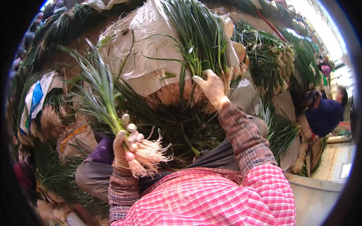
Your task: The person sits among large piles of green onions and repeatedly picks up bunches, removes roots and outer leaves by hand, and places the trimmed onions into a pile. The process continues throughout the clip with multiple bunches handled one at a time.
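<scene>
My left hand (124,145), in a pale glove, grips a small bunch of spring onions (111,111) around its lower stalks. Its pinkish bulbs and pale hanging roots (150,155) point to the right, while the green leaves fan out to the upper left. My right hand (212,87), also pale-gloved, reaches to the lower stalks of a larger heap of spring onions (198,36). Thumb and forefinger are apart at these stalks; the other fingers are partly hidden, so a grip cannot be made out. That heap lies over a pale woven plastic sheet (152,53), with reddish roots (171,93) showing below its edge.
Loose dark leaves (169,124) cover the ground between my bent legs. More onion piles lie at the right (260,56) and lower left (53,166). A person in dark clothes (323,115) sits at the right. A pale curved rim (314,183) is close at my lower right.
</scene>
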Available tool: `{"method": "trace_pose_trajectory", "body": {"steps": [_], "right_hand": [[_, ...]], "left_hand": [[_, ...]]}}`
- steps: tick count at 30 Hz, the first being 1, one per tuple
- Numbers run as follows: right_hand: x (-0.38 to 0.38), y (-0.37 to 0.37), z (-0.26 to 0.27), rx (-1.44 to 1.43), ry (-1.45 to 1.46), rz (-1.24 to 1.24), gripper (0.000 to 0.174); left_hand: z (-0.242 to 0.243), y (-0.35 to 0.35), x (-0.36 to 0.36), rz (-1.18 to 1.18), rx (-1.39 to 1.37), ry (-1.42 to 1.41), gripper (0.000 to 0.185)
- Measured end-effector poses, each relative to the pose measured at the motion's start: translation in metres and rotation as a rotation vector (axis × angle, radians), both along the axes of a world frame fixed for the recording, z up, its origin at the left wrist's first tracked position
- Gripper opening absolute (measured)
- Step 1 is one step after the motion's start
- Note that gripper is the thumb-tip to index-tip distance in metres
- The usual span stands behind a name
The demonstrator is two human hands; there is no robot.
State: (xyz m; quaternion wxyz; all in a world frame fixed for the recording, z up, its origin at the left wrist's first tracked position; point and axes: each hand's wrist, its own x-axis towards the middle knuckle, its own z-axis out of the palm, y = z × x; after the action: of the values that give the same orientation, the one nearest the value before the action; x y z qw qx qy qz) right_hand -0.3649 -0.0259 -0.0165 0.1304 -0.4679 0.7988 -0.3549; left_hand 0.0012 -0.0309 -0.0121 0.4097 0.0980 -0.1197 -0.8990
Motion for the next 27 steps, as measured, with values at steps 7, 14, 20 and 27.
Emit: {"method": "trace_pose_trajectory", "body": {"steps": [7, 14, 20, 27], "right_hand": [[0.053, -0.010, 0.006, -0.252, -0.335, 0.232, 0.021], [0.166, -0.010, 0.014, -0.172, -0.248, 0.553, 0.034], [0.175, -0.037, -0.015, 0.083, -0.975, 0.570, 0.016], [0.123, -0.060, 0.000, -0.279, -0.530, 0.114, 0.019]], "left_hand": [[0.004, 0.011, -0.021, -0.040, -0.054, -0.278, 0.041], [-0.010, 0.006, -0.026, 0.170, -0.065, -0.707, 0.036], [-0.033, -0.002, -0.014, 0.314, 0.059, -0.651, 0.029], [-0.040, -0.006, -0.002, 0.270, 0.054, -0.618, 0.024]]}}
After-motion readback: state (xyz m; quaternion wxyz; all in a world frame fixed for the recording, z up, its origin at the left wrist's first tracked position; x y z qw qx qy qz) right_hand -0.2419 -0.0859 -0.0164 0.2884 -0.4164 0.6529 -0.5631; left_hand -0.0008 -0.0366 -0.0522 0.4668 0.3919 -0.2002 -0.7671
